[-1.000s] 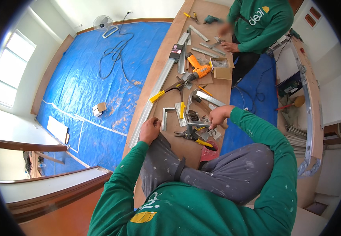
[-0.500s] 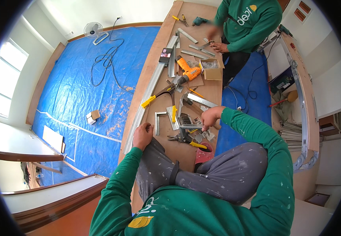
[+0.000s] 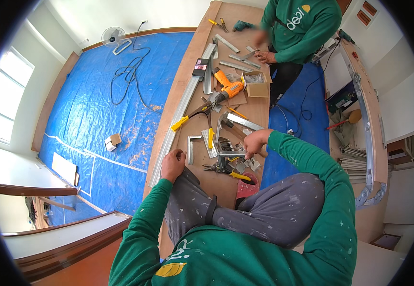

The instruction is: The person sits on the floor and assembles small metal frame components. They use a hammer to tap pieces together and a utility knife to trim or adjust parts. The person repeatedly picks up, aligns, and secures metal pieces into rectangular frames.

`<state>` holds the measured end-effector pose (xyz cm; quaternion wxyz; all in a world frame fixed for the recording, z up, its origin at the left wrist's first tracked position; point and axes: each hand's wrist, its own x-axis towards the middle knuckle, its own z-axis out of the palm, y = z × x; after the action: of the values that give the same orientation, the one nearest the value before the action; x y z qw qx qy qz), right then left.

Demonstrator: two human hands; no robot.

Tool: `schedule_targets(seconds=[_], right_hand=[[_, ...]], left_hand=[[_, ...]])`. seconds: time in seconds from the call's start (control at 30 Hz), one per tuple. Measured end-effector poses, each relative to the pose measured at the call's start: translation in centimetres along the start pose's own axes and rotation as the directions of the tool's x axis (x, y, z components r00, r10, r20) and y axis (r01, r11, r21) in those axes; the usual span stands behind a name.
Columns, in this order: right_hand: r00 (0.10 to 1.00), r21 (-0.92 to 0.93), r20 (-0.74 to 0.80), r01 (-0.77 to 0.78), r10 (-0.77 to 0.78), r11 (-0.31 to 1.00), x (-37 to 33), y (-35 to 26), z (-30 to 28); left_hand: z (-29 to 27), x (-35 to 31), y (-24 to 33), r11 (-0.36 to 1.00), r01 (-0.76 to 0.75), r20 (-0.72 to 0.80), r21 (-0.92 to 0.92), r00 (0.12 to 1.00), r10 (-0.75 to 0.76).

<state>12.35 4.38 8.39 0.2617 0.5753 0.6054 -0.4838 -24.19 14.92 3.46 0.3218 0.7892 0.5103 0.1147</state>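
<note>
Barely anything's shifted on your bench over the last second: your view has slid a bit so everything sits further left and higher, but both hands look parked in the same spots. Your right hand (image 3: 257,141) is the close one here, with its index finger aimed down at the right end of a short silver channel (image 3: 230,153) on the worktop (image 3: 221,186). That channel runs out from those fingers toward 9 o'clock, long axis roughly 9-to-3, so you're at its end, not across it. Fingers look narrow, but I can't tell if they're pinching it or just touching. Your left hand (image 3: 174,165) is further off, past the channel's other end, beside your knee (image 3: 187,183) with fingers curled; can't tell if anything's tucked inside. The square-cornered bracket (image 3: 190,150) is at its 1 o'clock. From your right fingers, the yellow-handled snips (image 3: 239,176) sit near 7 o'clock, the orange drill (image 3: 229,86) around 11, and your co-worker's hand (image 3: 265,57) way up past 12.
</note>
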Motion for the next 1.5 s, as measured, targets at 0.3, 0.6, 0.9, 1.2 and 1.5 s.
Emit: schedule_targets(seconds=[0.3, 0.6, 0.9, 1.2, 1.5], right_hand=[[1.0, 0.029, 0.005, 0.012, -0.012, 1.0, -0.5, 0.1, -0.1], [0.999, -0.016, 0.028, -0.041, 0.041, 0.999, -0.9, -0.4, -0.5], [0.997, 0.019, 0.03, -0.07, 0.069, 0.997, -1.4, -0.5, -0.3], [0.993, 0.01, 0.078, -0.092, 0.091, 0.996, -1.3, -0.5, -0.7], [0.992, 0.022, 0.087, -0.088, 0.086, 0.996, -1.2, -0.6, -0.7]], left_hand=[[0.0, 0.0, 0.1, 1.0, -0.005, 0.002, 0.009, 1.0, 0.004], [0.0, 0.0, -0.2, 1.0, -0.007, 0.003, 0.024, 1.0, 0.007], [0.1, 0.1, -0.3, 1.0, 0.0, 0.014, 0.009, 1.0, 0.0], [0.2, 0.2, -0.5, 1.0, -0.004, 0.004, 0.019, 1.0, 0.004], [0.0, 0.0, -0.2, 1.0, 0.017, 0.016, 0.02, 1.0, -0.017]])
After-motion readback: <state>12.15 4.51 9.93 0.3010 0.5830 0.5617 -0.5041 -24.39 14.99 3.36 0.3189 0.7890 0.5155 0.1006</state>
